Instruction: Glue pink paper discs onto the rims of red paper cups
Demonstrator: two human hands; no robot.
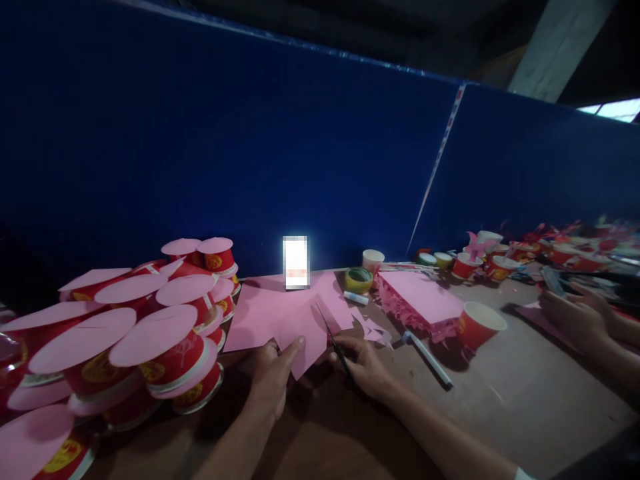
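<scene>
My left hand (274, 373) pinches the near left edge of a piece of pink paper (306, 343), thumb on top. That piece overlaps larger pink sheets (260, 310) lying flat behind it. In my right hand (363, 363) is a pair of scissors (338, 352), fingers around the dark handles. Their thin blades point up and away, at the right edge of the pink paper; whether they touch it I cannot tell. Pink paper scraps (369, 327) lie just beyond my right hand.
Stacked red cups topped with pink discs (155, 333) crowd the left. A bright, blurred-out phone-like screen (296, 263) stands behind the sheets. To the right are a tape roll (359, 280), a fringed pink paper stack (420, 297), a marker (430, 360), a red cup (477, 327) and another person's hands (575, 310).
</scene>
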